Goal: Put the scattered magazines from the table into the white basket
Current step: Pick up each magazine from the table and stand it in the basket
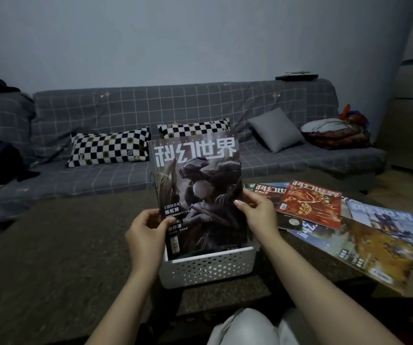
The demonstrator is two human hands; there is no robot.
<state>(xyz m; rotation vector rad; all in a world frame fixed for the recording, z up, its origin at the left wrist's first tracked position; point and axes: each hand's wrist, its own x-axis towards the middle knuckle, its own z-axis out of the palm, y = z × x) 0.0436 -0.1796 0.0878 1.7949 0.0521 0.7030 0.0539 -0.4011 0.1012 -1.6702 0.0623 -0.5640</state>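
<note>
A person stands a glossy dark-covered magazine with large white title characters (pixel 198 192) upright in a white perforated plastic basket (pixel 209 267), which sits on the dark table (pixel 51 257) straight ahead at twelve o'clock, just beyond the person's pale-trousered knees. The magazine's lower edge is already down inside the basket, hidden behind the near wall; whether it touches the bottom cannot be told. Most of the cover rises above the rim, probably because the basket is shallower than the magazine is tall.

The left hand (pixel 147 235) grips the magazine's left edge, thumb across the cover at about nine o'clock from the page's middle, the other fingers curled behind it. The right hand (pixel 257 215) pinches the right edge at about three o'clock, thumb tip on the cover, fingers wrapped behind. Holding both edges likely keeps the limp pages flat and square while they go down.

To the right, at about two o'clock, the remaining magazines lie overlapping on the table: a red-covered magazine (pixel 310 204) on top, a blue-and-yellow-covered magazine (pixel 365 250) nearer, hanging slightly over the table's edge, and others partly beneath them. The task looks only begun. A grey checked sofa (pixel 175 105) with chequered cushions fills the background.
</note>
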